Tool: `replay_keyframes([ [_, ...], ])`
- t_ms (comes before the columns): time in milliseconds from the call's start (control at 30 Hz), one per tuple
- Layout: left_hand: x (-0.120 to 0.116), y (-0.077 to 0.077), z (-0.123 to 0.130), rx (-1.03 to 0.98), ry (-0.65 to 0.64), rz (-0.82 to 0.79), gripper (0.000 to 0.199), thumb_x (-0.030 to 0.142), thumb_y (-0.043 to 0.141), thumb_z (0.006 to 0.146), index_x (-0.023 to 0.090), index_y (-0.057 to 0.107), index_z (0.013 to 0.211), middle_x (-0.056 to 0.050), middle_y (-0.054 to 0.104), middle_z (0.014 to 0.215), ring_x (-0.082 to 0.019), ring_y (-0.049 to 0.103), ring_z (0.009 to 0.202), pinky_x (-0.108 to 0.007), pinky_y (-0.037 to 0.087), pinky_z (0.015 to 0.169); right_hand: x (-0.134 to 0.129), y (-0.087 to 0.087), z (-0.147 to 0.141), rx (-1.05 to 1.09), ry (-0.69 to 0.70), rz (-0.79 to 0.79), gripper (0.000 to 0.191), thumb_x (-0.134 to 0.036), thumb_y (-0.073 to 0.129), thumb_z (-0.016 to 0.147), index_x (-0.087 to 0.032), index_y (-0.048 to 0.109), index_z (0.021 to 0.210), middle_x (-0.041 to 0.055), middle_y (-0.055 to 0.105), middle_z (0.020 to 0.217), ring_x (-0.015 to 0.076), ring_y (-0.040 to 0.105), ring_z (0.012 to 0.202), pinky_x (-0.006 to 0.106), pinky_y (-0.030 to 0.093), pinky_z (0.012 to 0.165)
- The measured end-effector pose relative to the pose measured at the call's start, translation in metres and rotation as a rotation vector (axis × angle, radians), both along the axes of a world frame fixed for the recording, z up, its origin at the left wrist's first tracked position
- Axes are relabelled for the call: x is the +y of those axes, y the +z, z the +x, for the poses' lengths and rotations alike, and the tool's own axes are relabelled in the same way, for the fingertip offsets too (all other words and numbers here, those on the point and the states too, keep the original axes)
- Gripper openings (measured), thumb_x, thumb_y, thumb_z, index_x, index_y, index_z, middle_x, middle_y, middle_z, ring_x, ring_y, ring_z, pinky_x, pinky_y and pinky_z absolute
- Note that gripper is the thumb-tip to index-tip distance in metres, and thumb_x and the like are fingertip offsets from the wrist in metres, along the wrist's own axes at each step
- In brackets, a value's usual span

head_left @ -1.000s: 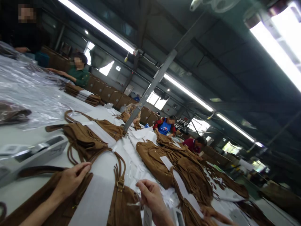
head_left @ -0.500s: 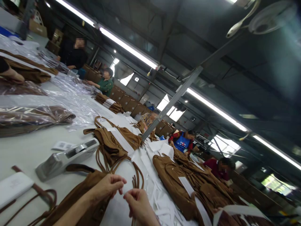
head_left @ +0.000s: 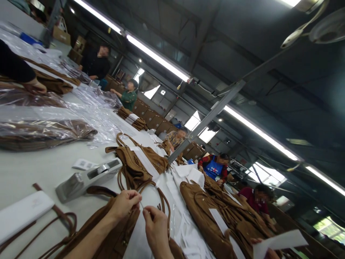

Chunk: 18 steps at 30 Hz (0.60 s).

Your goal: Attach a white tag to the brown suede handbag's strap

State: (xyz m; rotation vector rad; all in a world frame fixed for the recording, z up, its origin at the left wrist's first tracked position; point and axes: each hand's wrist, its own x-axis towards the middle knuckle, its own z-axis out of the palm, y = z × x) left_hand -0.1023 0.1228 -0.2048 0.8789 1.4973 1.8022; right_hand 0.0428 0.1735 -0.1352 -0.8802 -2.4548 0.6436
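My left hand is pinched closed above a brown bag. Close beside it my right hand is closed too, thumb against the fingers. A thin whitish strip spans the small gap between my fingertips, its ends hidden in both pinches. On the bag lies a wide white paper band, partly beneath my hands. Brown straps curve behind my right hand. A grey tape dispenser stands left of my hands.
Another brown bag with a white band lies ahead. More bags fill the table's right side, where a co-worker's hand holds white paper. Plastic-wrapped bags and a co-worker's sleeved arm occupy the left. A post rises beyond.
The view has swung slightly left. A thin strip now shows between my fingertips. At left a co-worker's arm reaches farther in; at lower right white paper has been raised and turned.
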Motion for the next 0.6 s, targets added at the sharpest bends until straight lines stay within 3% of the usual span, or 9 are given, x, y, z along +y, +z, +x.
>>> replay_keyframes([
  [133, -0.003, -0.011, -0.030, 0.167, 0.198, -0.105, 0.043, 0.051, 0.035, 0.086, 0.019, 0.061, 0.075, -0.004, 0.068, 0.075, -0.020, 0.062, 0.078, -0.030, 0.045, 0.078, 0.014, -0.010, -0.007, 0.042, -0.136, -0.292, 0.019, -0.031, 0.058, 0.071, -0.016, 0.067, 0.062, -0.0011, 0.053, 0.052, 0.0123, 0.046, 0.053, 0.024, 0.034, 0.053],
  [233, -0.003, -0.023, -0.036, 0.313, 0.215, -0.177, 0.036, 0.039, 0.033, 0.088, 0.019, 0.062, 0.096, -0.006, 0.069, 0.099, -0.020, 0.061, 0.098, -0.030, 0.042, 0.091, 0.024, -0.031, -0.010, 0.037, -0.166, -0.466, 0.019, -0.031, 0.057, 0.067, -0.014, 0.064, 0.062, -0.0052, 0.041, 0.043, 0.0097, 0.037, 0.043, 0.022, 0.029, 0.044],
  [300, 0.000, -0.031, -0.028, 0.432, 0.166, -0.235, 0.034, 0.033, 0.037, 0.086, 0.019, 0.063, 0.102, -0.008, 0.066, 0.109, -0.022, 0.058, 0.105, -0.032, 0.040, 0.097, 0.024, -0.049, -0.013, 0.049, -0.167, -0.497, 0.021, -0.032, 0.055, 0.067, -0.014, 0.063, 0.060, -0.0060, 0.038, 0.042, 0.0092, 0.035, 0.042, 0.022, 0.027, 0.043],
  [433, 0.008, -0.042, -0.008, 0.637, 0.093, -0.422, 0.030, 0.036, 0.049, 0.078, 0.015, 0.069, 0.086, -0.018, 0.064, 0.101, -0.037, 0.056, 0.103, -0.052, 0.038, 0.093, 0.017, -0.075, -0.018, 0.113, -0.155, -0.516, 0.023, -0.034, 0.052, 0.067, -0.015, 0.058, 0.055, -0.0041, 0.040, 0.046, 0.0102, 0.038, 0.048, 0.022, 0.029, 0.046],
  [500, 0.011, -0.044, -0.007, 0.695, 0.075, -0.481, 0.030, 0.038, 0.053, 0.075, 0.015, 0.070, 0.084, -0.019, 0.063, 0.100, -0.041, 0.054, 0.103, -0.057, 0.037, 0.091, 0.016, -0.080, -0.016, 0.134, -0.145, -0.513, 0.023, -0.034, 0.051, 0.066, -0.015, 0.056, 0.053, -0.0035, 0.041, 0.048, 0.0109, 0.039, 0.052, 0.022, 0.030, 0.050],
  [600, 0.016, -0.045, -0.014, 0.710, 0.027, -0.481, 0.026, 0.036, 0.053, 0.073, 0.020, 0.070, 0.085, -0.014, 0.065, 0.101, -0.036, 0.054, 0.104, -0.052, 0.037, 0.093, 0.020, -0.079, -0.010, 0.137, -0.140, -0.486, 0.022, -0.033, 0.051, 0.065, -0.015, 0.055, 0.053, -0.0031, 0.041, 0.051, 0.0114, 0.039, 0.056, 0.022, 0.029, 0.052],
])
